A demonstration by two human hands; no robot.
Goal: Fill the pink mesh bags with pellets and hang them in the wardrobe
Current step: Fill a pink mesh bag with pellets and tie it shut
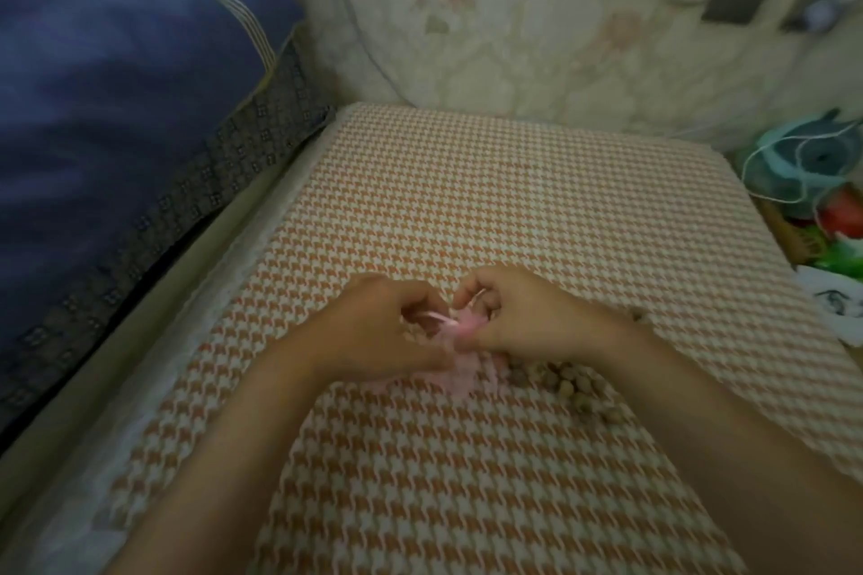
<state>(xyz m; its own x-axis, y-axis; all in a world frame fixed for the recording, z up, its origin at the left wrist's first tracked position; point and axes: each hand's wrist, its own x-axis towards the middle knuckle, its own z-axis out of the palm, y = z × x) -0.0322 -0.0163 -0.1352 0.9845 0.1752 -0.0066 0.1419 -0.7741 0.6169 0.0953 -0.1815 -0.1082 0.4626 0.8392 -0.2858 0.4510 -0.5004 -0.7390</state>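
Nearest, two bare forearms reach forward over an orange-and-white houndstooth woven cushion (pixel 467 201). A loose scatter of small round brown pellets (pixel 562 384) lies on the cushion just under the right wrist, beside a small pink mesh bag (pixel 460 371). The bag rests on the cushion between the two hands, its long axis running roughly from the person outward, its gathered mouth at the far end. Blur hides whether any pellets are inside it. The left hand (pixel 383 332) curls its fingers and thumb around the bag's gathered top, and the right hand (pixel 523 317) pinches the pink fabric there, the hands almost touching. Farther left lies a dark blue quilted bedding bundle (pixel 121 98). Behind the cushion stands a cream floral padded panel (pixel 537 23). At the far right sit teal, red and green oddments (pixel 812 182), too blurred to identify.
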